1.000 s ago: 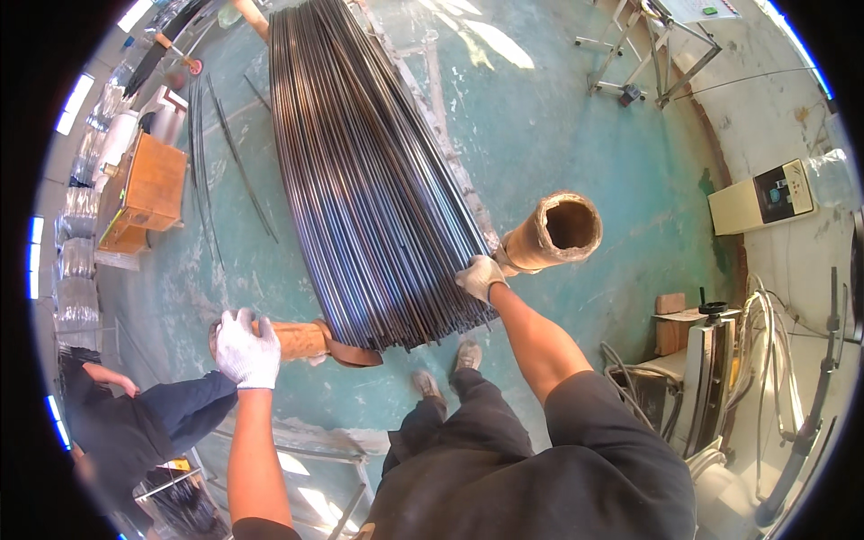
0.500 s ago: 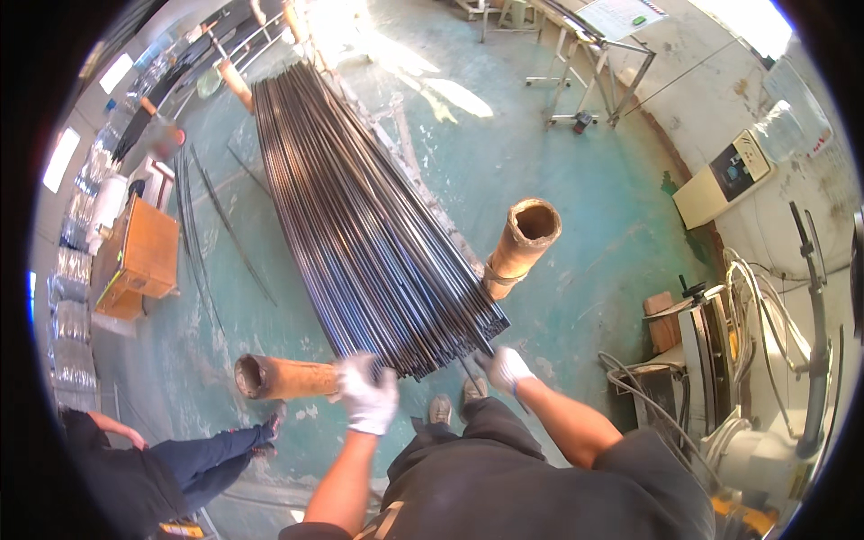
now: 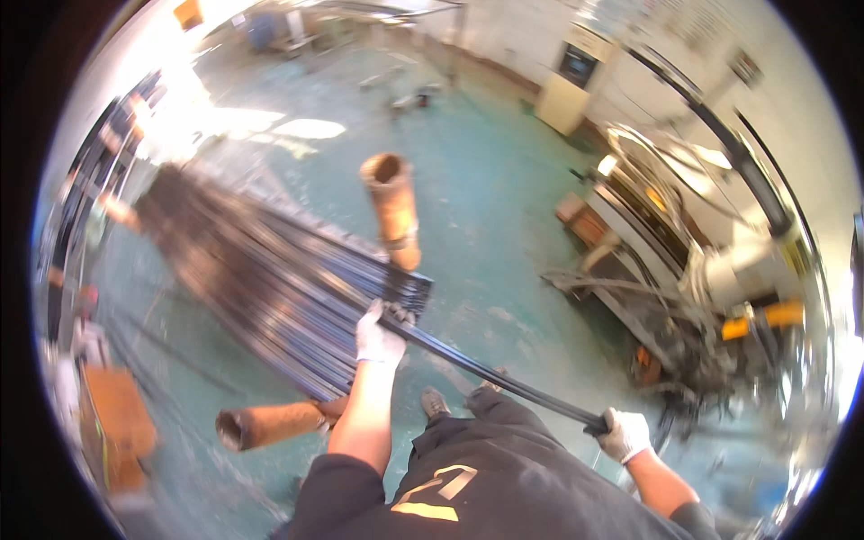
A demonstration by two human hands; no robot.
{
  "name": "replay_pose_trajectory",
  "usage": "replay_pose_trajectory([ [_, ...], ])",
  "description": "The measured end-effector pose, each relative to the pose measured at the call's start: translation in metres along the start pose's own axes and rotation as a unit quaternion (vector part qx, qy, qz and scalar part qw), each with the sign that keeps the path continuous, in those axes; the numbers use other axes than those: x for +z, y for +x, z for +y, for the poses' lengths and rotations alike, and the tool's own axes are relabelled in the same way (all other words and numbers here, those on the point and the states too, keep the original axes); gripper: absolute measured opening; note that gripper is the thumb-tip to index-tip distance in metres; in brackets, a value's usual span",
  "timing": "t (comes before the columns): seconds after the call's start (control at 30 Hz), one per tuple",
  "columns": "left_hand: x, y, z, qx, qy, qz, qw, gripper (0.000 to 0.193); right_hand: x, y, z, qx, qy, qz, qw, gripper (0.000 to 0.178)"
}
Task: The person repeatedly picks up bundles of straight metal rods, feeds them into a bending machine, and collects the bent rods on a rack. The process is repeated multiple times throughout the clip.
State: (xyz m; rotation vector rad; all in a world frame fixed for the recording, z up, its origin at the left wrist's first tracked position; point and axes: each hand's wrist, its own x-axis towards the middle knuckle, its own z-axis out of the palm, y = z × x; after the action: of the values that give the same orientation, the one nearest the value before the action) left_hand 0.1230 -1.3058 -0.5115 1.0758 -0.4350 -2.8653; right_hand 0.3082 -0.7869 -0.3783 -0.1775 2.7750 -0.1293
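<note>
Head view: pretty blurry for us, the far end of the rod bundle smears out.
Left hand: gloved, fingers curled around a dark rod at the bundle's near end.
Right hand: gloved fist closed on that rod's free end.
Rod: pulled out over the green floor, crossing our lap.
Rusty pipes: one upright beyond the bundle, one lying partly under it.

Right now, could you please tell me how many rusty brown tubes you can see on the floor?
2. One rusty tube lies at the far side of the rod bundle; the other rusty tube lies at its near side, beside the left forearm. More may be hidden.
</note>
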Motion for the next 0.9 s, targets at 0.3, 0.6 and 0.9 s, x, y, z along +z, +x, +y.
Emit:
replay_pose_trajectory([
  [0.3, 0.038, -0.067, -0.064, -0.047, 0.101, -0.088, 0.990, 0.022, 0.066, -0.130, 0.212, 0.158, -0.023, 0.134, 0.978, 0.008],
  [0.6, 0.212, -0.172, -0.207, 0.013, 0.184, -0.349, 0.919, 0.024, 0.139, -0.202, 0.461, 0.682, 0.216, 0.473, 0.514, 0.040],
  [0.9, 0.311, -0.237, -0.483, -0.057, 0.310, -0.432, 0.845, 0.025, 0.023, -0.105, 0.473, 0.165, 0.875, 0.455, -0.006, 0.019],
])
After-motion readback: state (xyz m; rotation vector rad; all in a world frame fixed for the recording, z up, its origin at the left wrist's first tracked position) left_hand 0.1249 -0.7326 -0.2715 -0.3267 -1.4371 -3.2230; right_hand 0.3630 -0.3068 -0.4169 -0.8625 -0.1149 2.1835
